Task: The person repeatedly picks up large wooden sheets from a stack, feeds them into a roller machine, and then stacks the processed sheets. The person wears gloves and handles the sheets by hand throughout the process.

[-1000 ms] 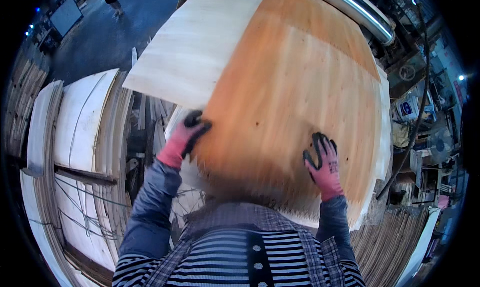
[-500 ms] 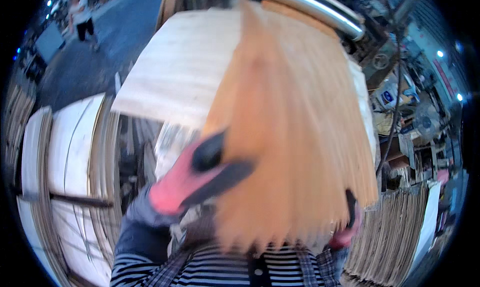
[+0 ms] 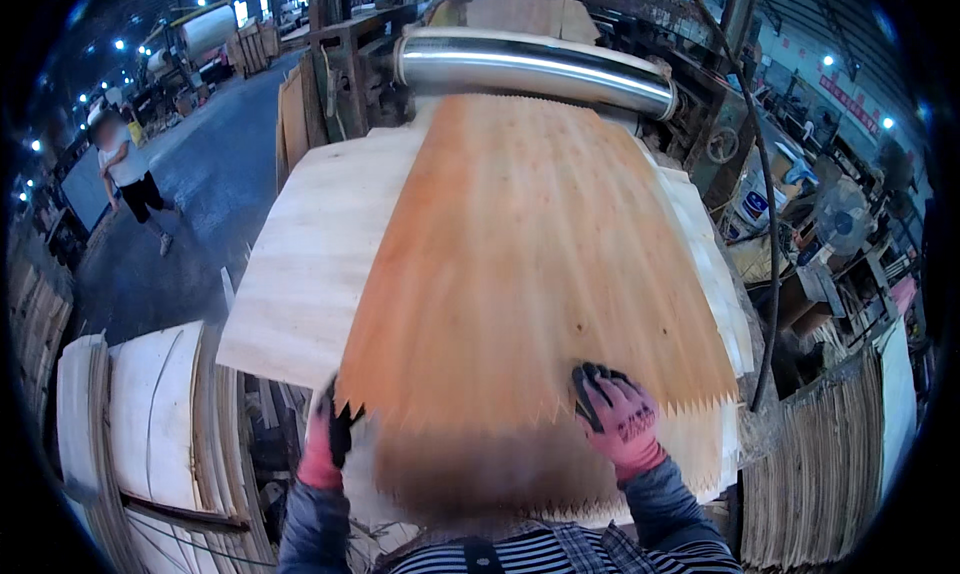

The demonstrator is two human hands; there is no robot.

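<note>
A large orange-tan wood veneer sheet [image 3: 520,264] with jagged ends lies over paler sheets, its far end close below a shiny metal roller [image 3: 540,71]. My left hand [image 3: 328,442], in a pink and black glove, is closed at the sheet's near left corner; part of its fingers is hidden there. My right hand [image 3: 617,414], gloved alike, rests on top of the sheet by its near jagged edge, fingers stretched forward. Under that edge another brownish veneer sheet [image 3: 480,469] shows. A whitish veneer sheet [image 3: 310,244] sticks out on the left.
Stacks of veneer stand at the left [image 3: 155,414] and right [image 3: 815,474]. A dark cable [image 3: 770,224] hangs along the right side. A handwheel [image 3: 722,144] sits on the machine frame. Farther off, a person [image 3: 130,169] is on the floor at the left.
The orange-tan sheet, raised and blurred before, now lies flat on the pile, reaching toward the roller. My left hand has moved down and left to its corner; my right hand has come onto its top.
</note>
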